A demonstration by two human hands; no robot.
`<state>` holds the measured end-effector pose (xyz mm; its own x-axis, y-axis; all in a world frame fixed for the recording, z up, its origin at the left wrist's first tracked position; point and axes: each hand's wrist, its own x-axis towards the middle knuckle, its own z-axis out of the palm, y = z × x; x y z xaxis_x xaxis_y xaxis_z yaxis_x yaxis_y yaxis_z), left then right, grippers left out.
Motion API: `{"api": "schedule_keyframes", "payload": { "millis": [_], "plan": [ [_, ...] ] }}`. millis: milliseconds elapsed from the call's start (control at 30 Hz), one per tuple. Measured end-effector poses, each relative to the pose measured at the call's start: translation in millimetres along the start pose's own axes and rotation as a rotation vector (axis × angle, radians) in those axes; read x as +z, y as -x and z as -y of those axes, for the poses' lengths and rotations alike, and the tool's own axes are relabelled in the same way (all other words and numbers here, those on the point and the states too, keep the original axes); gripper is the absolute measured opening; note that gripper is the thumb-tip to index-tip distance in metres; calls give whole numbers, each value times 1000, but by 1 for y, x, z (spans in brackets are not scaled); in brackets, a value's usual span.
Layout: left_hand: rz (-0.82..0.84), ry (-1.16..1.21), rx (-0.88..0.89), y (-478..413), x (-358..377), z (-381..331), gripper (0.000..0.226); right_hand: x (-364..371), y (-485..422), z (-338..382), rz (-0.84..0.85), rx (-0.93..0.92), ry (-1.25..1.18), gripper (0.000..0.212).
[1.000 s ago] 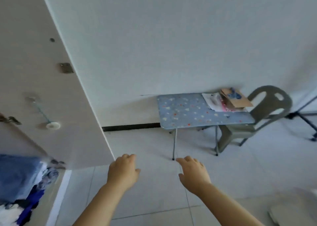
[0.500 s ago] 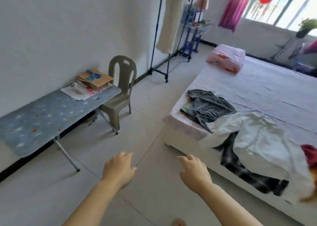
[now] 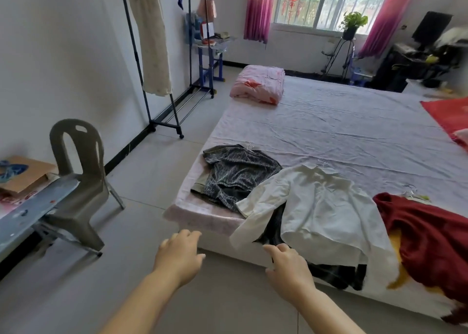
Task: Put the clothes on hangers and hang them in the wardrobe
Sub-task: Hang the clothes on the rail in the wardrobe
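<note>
Both bare forearms reached forward from the near edge, roughly side by side. The left hand (image 3: 178,254) hung palm down, fingers loosely curled, holding nothing. The right hand (image 3: 288,266) did likewise, slightly nearer, thumb out to the left.

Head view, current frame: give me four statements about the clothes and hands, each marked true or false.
1. The white long-sleeved shirt lies on the lilac-sheeted bed. True.
2. The left hand grips a hanger. False: its fingers are relaxed and hold nothing.
3. The dark red garment lies left of the white shirt. False: it lies to its right.
4. The grey plastic chair stands on the floor. True.
</note>
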<state>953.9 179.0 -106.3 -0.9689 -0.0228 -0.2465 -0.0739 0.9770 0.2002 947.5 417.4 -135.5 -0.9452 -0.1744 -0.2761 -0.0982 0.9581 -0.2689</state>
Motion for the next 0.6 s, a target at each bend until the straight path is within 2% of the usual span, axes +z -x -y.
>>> {"api": "schedule_keyframes", "payload": {
  "millis": [267,600],
  "plan": [
    [56,-30,71,-129,-10,-16,45,-13,-110,-12,34,20,-25,53],
    [110,-38,212,-309,-41,-6,46,-45,-268,1,46,131,-44,52]
  ]
}}
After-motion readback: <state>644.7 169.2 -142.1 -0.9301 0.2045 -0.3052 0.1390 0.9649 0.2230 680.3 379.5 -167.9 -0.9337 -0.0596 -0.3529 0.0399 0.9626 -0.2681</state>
